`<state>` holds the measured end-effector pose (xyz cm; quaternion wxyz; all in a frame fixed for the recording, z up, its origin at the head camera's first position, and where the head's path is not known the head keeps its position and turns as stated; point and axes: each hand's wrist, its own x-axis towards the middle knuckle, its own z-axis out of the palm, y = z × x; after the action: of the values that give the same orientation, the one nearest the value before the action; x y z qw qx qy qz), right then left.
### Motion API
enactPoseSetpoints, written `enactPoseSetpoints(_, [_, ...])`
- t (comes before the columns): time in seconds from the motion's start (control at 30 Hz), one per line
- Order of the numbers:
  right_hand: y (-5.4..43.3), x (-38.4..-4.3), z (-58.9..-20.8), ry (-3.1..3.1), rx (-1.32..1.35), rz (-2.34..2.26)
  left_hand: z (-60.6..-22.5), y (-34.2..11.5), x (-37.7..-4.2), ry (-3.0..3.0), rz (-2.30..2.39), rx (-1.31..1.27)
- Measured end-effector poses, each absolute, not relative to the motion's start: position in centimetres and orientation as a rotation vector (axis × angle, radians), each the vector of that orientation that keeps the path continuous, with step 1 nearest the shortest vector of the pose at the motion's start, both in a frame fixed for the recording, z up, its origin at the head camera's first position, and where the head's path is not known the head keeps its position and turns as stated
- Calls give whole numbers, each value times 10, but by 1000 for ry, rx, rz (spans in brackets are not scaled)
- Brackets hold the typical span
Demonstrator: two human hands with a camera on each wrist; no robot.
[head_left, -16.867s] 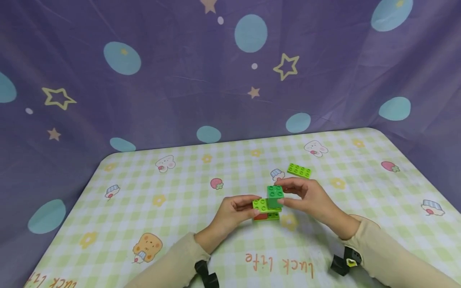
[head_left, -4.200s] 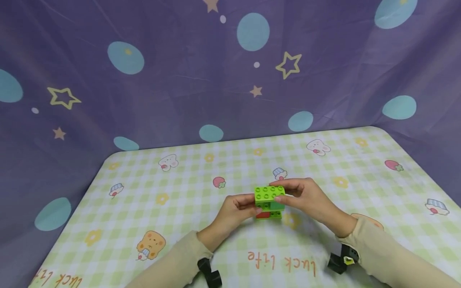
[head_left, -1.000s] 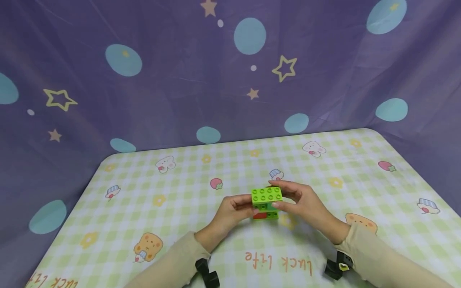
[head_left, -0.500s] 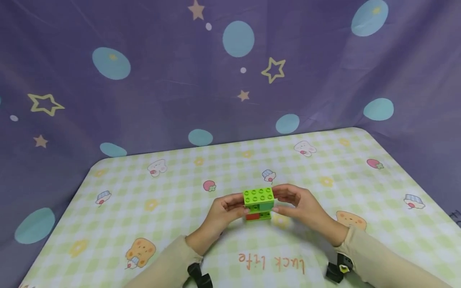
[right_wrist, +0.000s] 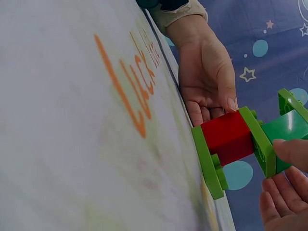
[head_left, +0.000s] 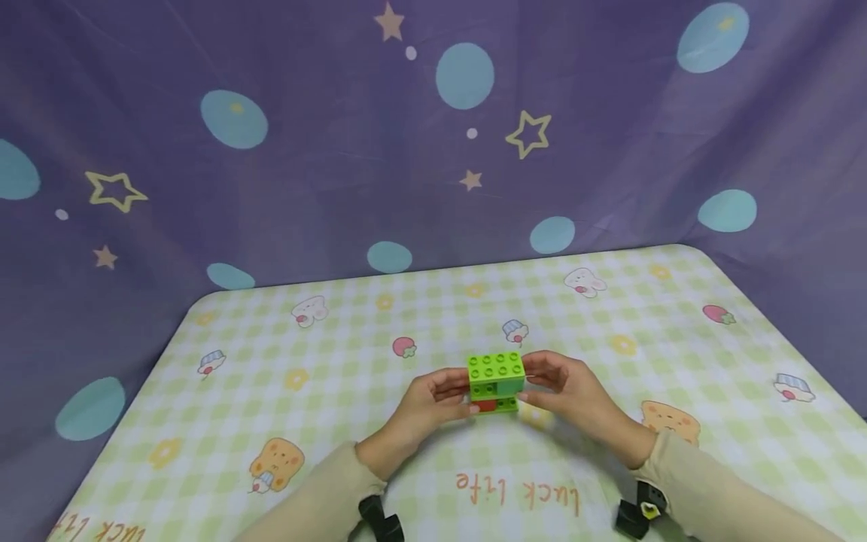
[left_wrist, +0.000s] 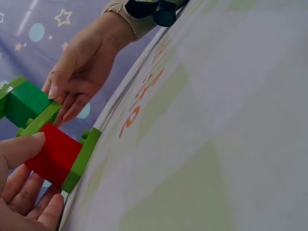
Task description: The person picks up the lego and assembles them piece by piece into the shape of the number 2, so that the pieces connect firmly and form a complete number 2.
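Observation:
A stack of toy building bricks stands on the table in the head view. From the bottom up it has a light green plate [head_left: 509, 406], a red brick [head_left: 485, 406] at the left, a second light green plate [head_left: 482, 391], a darker green brick [head_left: 509, 388] at the right, and a light green studded plate [head_left: 497, 366] on top. My left hand [head_left: 421, 406] holds the stack's left end, thumb on the red brick [left_wrist: 57, 154] and fingers behind. At the right end my right hand [head_left: 576, 388] pinches near the green brick [right_wrist: 284, 129], thumb in front.
The table wears a checked cloth [head_left: 352, 361] printed with cartoon figures and lettering. Behind its far edge hangs a purple curtain [head_left: 325, 188] with stars and blue spots. Each sleeve has a black camera mount, the right one [head_left: 640, 508] close to the cloth.
The green brick and then the loose light green plate have joined the stack. Lately my right thumb slid off the top plate's front to the right corner; my left thumb moved lower onto the red brick.

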<state>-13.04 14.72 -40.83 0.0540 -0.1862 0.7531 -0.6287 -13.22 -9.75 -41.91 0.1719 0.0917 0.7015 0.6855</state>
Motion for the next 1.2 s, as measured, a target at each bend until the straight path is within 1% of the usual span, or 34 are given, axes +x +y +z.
enactPoseSetpoints(0.23, [148, -128, -411, 2273, -560, -1937, -421, -94, -130, 1992, 1994, 243])
enactPoseSetpoints(0.57, [141, -130, -404, 2243, -542, -1983, -415, -99, -127, 2013, 2013, 298])
enactPoseSetpoints(0.93, [129, -131, -398, 2234, -419, -2042, -408, -104, -127, 2072, 2042, 266])
enactPoseSetpoints(1.2, [119, -134, -396, 2217, -380, -2107, -404, -106, -124, 2170, 2119, 185])
